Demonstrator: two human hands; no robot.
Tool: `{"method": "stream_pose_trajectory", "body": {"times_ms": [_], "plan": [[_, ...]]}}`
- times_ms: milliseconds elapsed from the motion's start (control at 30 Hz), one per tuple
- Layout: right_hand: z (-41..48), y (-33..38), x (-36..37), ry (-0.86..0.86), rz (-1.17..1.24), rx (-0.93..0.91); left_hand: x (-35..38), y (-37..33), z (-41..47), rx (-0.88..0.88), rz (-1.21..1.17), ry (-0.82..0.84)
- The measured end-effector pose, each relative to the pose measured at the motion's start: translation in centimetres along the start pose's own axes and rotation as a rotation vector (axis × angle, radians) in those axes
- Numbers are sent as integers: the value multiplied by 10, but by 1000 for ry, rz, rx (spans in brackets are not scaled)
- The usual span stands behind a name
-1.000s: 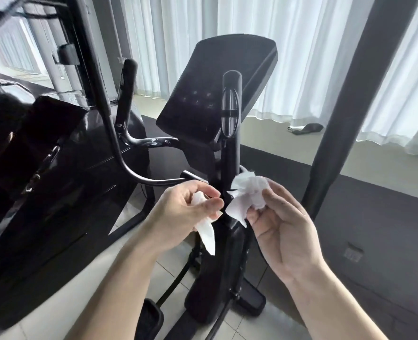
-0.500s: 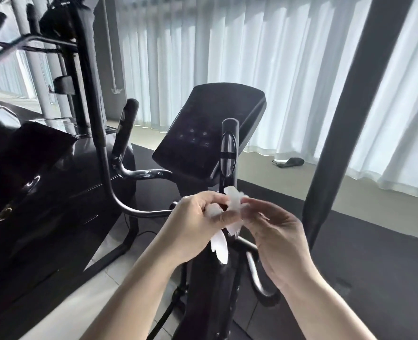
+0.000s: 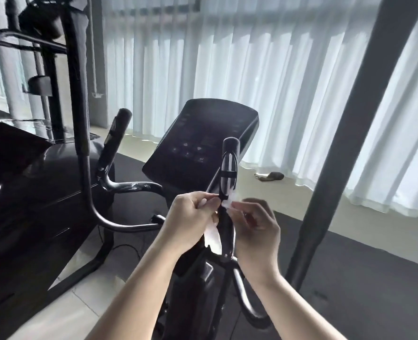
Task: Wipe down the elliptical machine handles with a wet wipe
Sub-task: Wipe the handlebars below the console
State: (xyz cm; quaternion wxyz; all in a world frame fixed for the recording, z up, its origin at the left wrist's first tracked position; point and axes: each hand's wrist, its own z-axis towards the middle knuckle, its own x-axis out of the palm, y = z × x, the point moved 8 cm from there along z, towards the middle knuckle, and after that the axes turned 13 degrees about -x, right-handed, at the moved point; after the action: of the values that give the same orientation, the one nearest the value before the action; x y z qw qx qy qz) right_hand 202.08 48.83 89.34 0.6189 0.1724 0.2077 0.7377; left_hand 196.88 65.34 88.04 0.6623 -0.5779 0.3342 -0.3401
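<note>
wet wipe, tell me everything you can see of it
The wet wipe is white, thin and crumpled, and looks like soft damp tissue. The left hand pinches one part, and a limp strip hangs below it. The right hand pinches a small bunched end. Between the hands the wipe lies against the lower part of the black upright handle. Whether it wraps around the handle cannot be told.

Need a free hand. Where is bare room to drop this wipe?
Bare: the dark mat right of the pole, and the pale tiles at lower left. Crowded: the handle, where the left hand and right hand pinch the wipe.
</note>
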Motion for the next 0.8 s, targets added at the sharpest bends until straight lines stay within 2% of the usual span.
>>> {"method": "stream_pose_trajectory", "body": {"times_ms": [167,233,333,433,533,633,700,800], "plan": [[43,-3,5,-85,49,84,-2,3,13,-27,-39,27],[78,5,14,-108,95,65,-1,4,17,-25,-23,49],[109,12,23,-83,23,1,-1,5,21,-38,-51,99],[98,9,19,-89,38,-9,-2,4,22,-23,-34,110],[51,-6,7,-116,32,75,-1,2,20,6,-34,168],[3,-10,-1,-57,39,136,-2,0,17,56,-62,200],[5,-5,-2,-47,32,110,-1,-1,15,58,-49,226],[49,11,5,-69,-36,-35,0,0,15,83,-27,250]]}}
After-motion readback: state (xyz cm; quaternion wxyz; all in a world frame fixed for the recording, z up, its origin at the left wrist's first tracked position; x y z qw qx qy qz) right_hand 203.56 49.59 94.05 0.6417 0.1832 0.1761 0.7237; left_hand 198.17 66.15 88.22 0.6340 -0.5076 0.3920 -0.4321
